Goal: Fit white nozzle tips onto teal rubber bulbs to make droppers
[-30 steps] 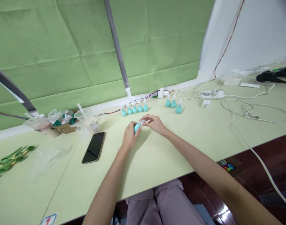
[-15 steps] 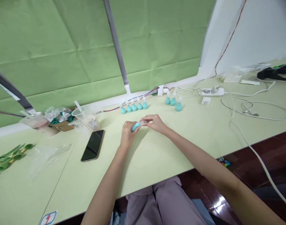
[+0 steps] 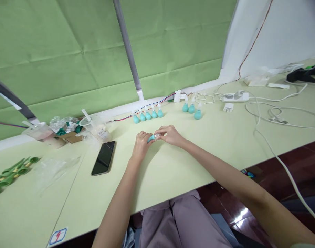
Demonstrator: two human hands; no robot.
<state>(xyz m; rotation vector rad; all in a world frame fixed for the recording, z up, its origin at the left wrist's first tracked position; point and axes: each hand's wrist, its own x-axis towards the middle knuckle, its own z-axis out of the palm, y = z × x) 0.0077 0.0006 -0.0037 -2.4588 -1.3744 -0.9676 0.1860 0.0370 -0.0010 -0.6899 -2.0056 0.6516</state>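
Over the middle of the table, a small turquoise squeeze bulb (image 3: 151,138) with a clear nozzle lies sideways between my two hands. My left hand (image 3: 141,144) is wrapped round the turquoise bulb, which its fingers partly cover. With thumb and fingertips, my right hand (image 3: 170,135) pinches the clear nozzle (image 3: 157,136) at the other end. Beyond the hands, several matching bulbs (image 3: 148,115) stand upright in a row with their pale nozzles up. Three more such bulbs (image 3: 198,114) stand in a group further right.
Left of my arms lies a black phone (image 3: 103,158). Behind it are a plastic cup with a straw (image 3: 99,131), a second cup (image 3: 47,134) and an open cardboard box (image 3: 72,135). Green plastic parts (image 3: 12,174) lie far left. A power strip (image 3: 235,96) and white cables (image 3: 289,125) spread across the right.
My left hand has closed further over the bulb, so less of its turquoise part shows. The right hand keeps its pinch on the nozzle. The view has shifted slightly.
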